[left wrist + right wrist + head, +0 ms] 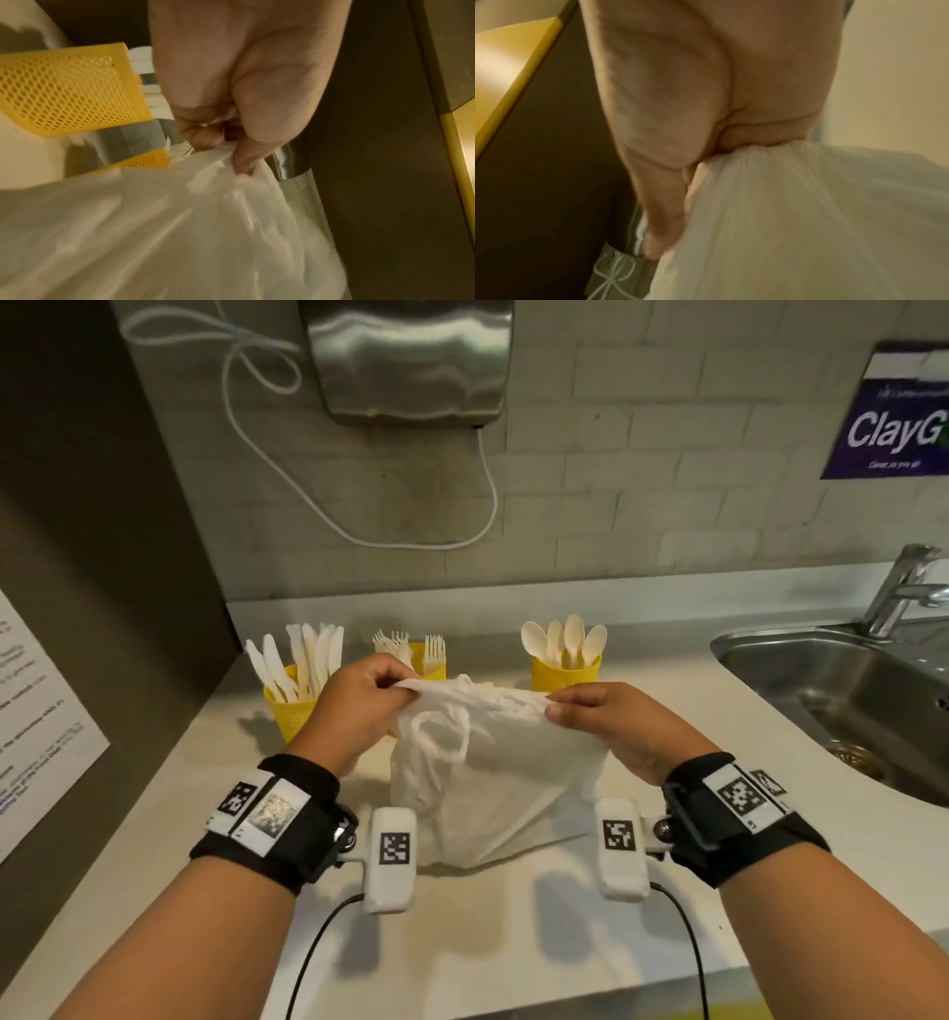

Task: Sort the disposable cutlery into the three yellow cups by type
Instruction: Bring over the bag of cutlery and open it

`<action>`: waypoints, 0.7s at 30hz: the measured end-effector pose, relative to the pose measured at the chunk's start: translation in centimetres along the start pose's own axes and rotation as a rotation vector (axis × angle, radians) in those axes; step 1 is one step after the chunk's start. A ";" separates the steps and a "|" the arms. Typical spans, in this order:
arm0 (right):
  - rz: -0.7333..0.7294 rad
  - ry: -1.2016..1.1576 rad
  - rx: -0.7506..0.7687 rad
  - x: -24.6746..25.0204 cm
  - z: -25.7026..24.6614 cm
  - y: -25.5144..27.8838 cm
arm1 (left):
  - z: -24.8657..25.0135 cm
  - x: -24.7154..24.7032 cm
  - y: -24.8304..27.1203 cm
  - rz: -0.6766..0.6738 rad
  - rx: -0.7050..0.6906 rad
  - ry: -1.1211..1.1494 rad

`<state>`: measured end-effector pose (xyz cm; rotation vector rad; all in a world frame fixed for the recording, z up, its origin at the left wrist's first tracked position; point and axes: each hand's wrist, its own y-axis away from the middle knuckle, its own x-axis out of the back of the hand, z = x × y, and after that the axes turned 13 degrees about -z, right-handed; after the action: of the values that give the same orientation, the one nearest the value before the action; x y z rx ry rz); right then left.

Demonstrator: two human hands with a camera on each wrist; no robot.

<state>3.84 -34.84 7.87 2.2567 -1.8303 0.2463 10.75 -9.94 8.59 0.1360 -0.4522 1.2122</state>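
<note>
Three yellow mesh cups stand in a row at the back of the counter. The left cup (pixel 287 711) (pixel 64 89) holds several white knives (pixel 308 660). Forks (pixel 411 645) fill the middle cup (pixel 429 662) (pixel 144 161), partly hidden behind my left hand. Several spoons (pixel 565 639) stand in the right cup (pixel 562 677). A white plastic bag (pixel 493 773) (pixel 180 233) (pixel 795 223) sits on the counter in front of the cups. My left hand (pixel 398 688) (pixel 221 154) pinches the bag's top edge at the left, and my right hand (pixel 557 708) (pixel 706 162) grips the edge at the right. What the bag holds is hidden.
A steel sink (pixel 842 706) with a tap (pixel 898 588) lies at the right. A metal hand dryer (pixel 411 356) with a white cord (pixel 462 526) hangs on the tiled wall. A dark panel with a paper notice (pixel 36 731) closes the left side.
</note>
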 end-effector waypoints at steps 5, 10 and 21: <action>0.061 0.187 0.028 -0.7 -1.1 -0.1 | 1.6 -1.3 0.6 -0.177 -0.049 0.172; 0.048 0.535 0.134 -3.4 -3.2 -1.6 | 3.3 -3.4 0.4 -0.315 -0.242 -0.624; 0.241 -0.001 0.192 -0.3 -3.2 0.3 | 2.3 -0.5 0.7 -0.004 -0.239 -0.688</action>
<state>3.55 -33.69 10.90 2.1483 -2.1638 0.4803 9.33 -10.86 10.40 0.3505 -1.1896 1.0761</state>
